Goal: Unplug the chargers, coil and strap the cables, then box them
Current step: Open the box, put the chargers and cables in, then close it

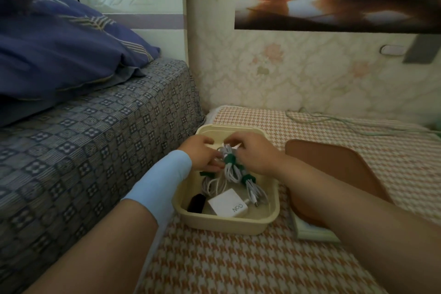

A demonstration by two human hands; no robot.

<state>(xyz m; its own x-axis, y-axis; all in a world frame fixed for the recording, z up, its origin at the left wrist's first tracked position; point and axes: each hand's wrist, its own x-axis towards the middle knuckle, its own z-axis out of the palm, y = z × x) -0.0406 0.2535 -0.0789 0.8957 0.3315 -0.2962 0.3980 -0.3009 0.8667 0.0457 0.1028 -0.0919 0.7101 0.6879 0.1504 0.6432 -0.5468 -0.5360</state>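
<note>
Strapped cable bundle (229, 167) sitting at far end of cream box (238, 227), green strap (230, 158) wrapping its middle. White GaN charger (226, 203) and black adapter (196, 202) lying nearer. Right hand (255, 150) curling fingers round bundle's top. Left hand (200, 153) touching its side, grip unclear. Risks: tugging loosening strap, or bundle snagging neighbouring strapped coil (250, 186) and dragging it out. Brown lid (334, 167) lying just right of box.

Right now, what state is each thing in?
box: open.
brown lid: off, beside box.
top cable bundle: coiled, green-strapped, over box.
other cable bundles: strapped, in box.
white charger: unplugged, in box.
black charger: in box.
left hand: holds top cable bundle.
right hand: holds top cable bundle.
</note>
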